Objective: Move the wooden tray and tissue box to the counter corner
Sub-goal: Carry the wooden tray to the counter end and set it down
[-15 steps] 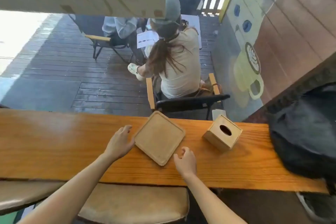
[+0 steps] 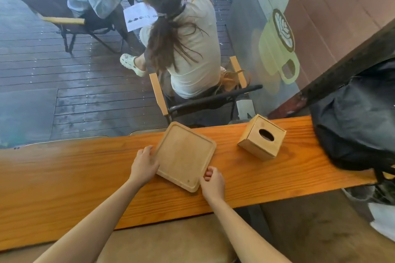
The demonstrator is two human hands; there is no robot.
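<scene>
- Left hand clamped on the near-left edge of the wooden tray, right hand pinching its near-right corner: opposite holds, likely for a level lift or slide.
- Tray between both hands, flat on the counter; square, rounded corners, shallow rim, pale smooth wood.
- Tissue box beyond the right hand, untouched; pale wooden cube, oval slot.
- Dark bag further right, possibly crowding the corner.

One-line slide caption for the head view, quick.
Both hands, left hand and right hand, grip the wooden tray on the counter, tissue box beside it.
</scene>
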